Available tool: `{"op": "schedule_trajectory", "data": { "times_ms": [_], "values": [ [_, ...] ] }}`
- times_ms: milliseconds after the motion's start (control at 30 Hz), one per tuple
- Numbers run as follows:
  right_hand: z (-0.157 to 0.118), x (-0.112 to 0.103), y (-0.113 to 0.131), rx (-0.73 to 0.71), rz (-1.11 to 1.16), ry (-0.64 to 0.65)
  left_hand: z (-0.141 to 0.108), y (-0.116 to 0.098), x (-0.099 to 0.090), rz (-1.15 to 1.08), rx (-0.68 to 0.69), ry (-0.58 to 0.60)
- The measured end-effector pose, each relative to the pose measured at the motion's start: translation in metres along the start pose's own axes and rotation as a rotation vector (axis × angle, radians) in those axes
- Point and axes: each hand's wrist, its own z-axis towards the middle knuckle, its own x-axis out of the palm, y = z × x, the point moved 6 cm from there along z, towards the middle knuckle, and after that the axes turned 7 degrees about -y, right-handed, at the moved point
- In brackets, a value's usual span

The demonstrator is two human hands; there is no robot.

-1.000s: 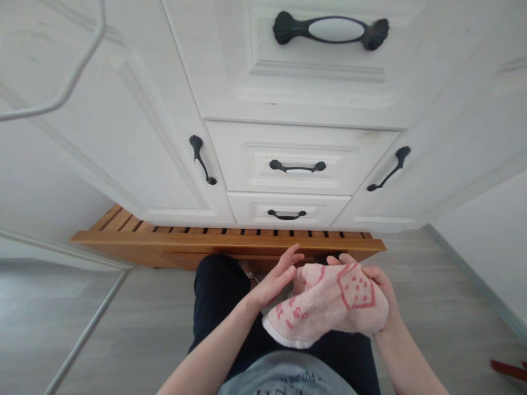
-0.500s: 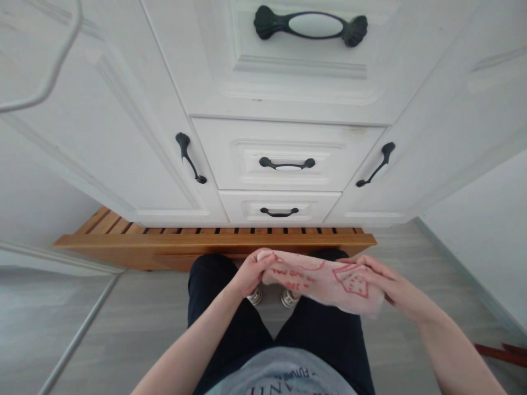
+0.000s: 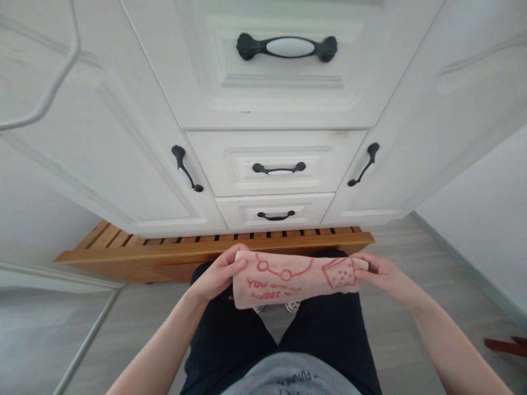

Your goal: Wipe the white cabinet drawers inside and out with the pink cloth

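Note:
A pink towel (image 3: 296,280) with red lettering and drawn shapes is stretched sideways in front of my legs. It looks folded into a long strip. My left hand (image 3: 224,269) pinches its upper left corner, thumb on the front. At the other end my right hand (image 3: 379,274) grips the right edge, thumb on the printed side and the other fingers partly hidden behind. The cloth hangs a little above my knees, in front of the wooden slatted bench (image 3: 206,249).
A white cabinet (image 3: 280,115) with dark handles fills the space ahead, above the bench. A white wall (image 3: 486,203) stands to the right. Reddish wooden pieces (image 3: 504,346) lie at the lower right on the grey floor (image 3: 436,263). A white curved rail (image 3: 61,71) is at upper left.
My left hand has moved left and the right hand slightly too, pulling the towel straighter. Its printed side now faces up flatter and shows more of the drawing.

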Motion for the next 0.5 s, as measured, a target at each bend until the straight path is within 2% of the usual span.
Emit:
{"op": "schedule_trajectory", "data": {
  "times_ms": [133, 200, 233, 300, 367, 500],
  "values": [
    [0.016, 0.025, -0.036, 0.193, 0.462, -0.108, 0.016, 0.036, 0.010, -0.360, -0.188, -0.171],
    [0.028, 0.043, -0.056, 0.290, 0.621, -0.141, 0.025, 0.057, 0.024, -0.485, -0.314, -0.180],
    [0.033, 0.052, -0.064, 0.325, 0.678, -0.135, 0.028, 0.065, 0.030, -0.518, -0.328, -0.194],
    [0.039, 0.071, -0.072, 0.348, 0.749, -0.100, 0.032, 0.073, 0.038, -0.533, -0.233, -0.283],
    [0.039, 0.089, -0.068, 0.303, 0.777, -0.072, 0.030, 0.075, 0.051, -0.517, -0.096, -0.376],
    [0.027, 0.132, -0.033, 0.124, 0.877, -0.011, 0.019, 0.077, 0.100, -0.445, 0.067, -0.362]
  ]
}}
